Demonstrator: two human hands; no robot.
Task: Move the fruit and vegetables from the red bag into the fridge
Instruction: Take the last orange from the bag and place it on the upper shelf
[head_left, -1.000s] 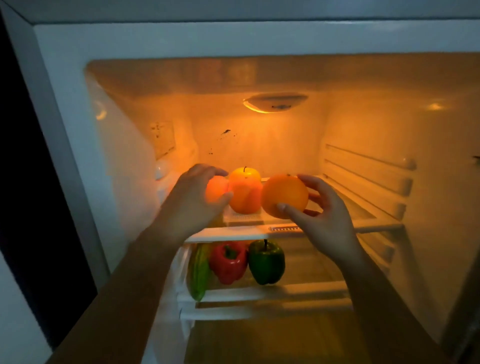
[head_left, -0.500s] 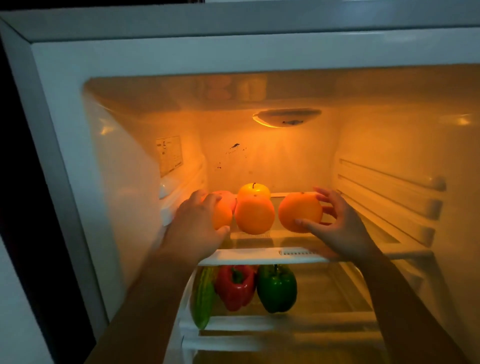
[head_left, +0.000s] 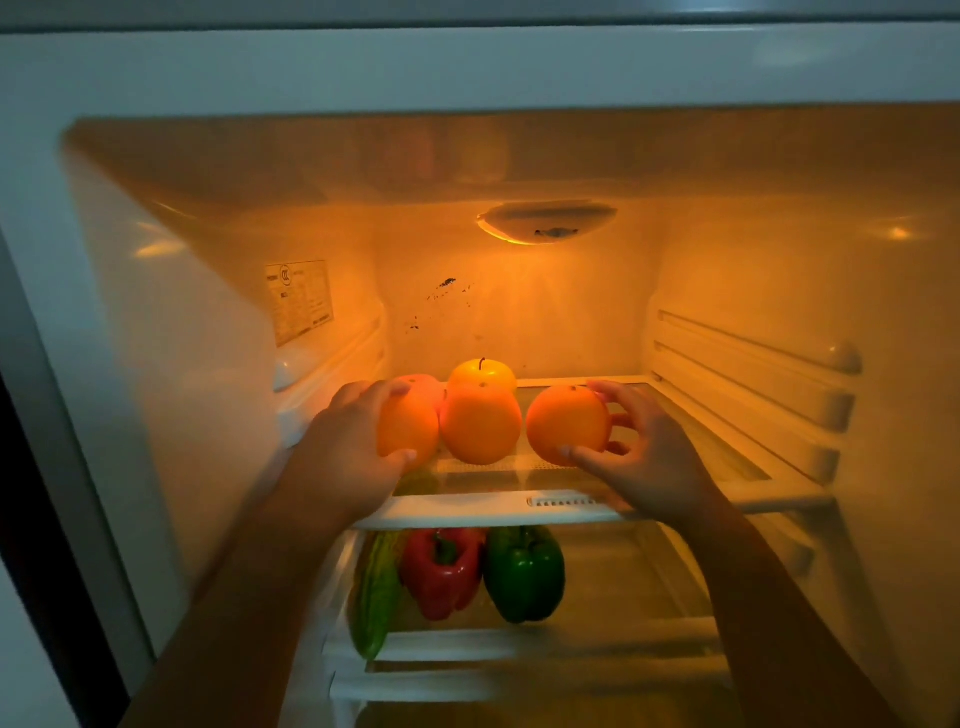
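On the fridge (head_left: 156, 364) upper shelf (head_left: 493, 512), the left hand (head_left: 343, 457) grips the left orange (head_left: 410, 431) and the right hand (head_left: 644, 467) grips the right orange (head_left: 566, 423), with a middle orange (head_left: 480, 426) between. Below lie a red pepper (head_left: 441, 571), a green pepper (head_left: 524, 577) and one cucumber (head_left: 374, 597). The wall sticker (head_left: 300, 301) is unreadable.

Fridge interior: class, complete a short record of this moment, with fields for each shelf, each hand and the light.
Upper shelf: left orange, middle orange, right orange in a row; yellow apple behind the middle one; pinkish fruit behind the left one
Left hand: grips the left orange
Right hand: grips the right orange
Lower shelf: cucumber, red pepper, green pepper, side by side
Light: lamp at the top rear, lit
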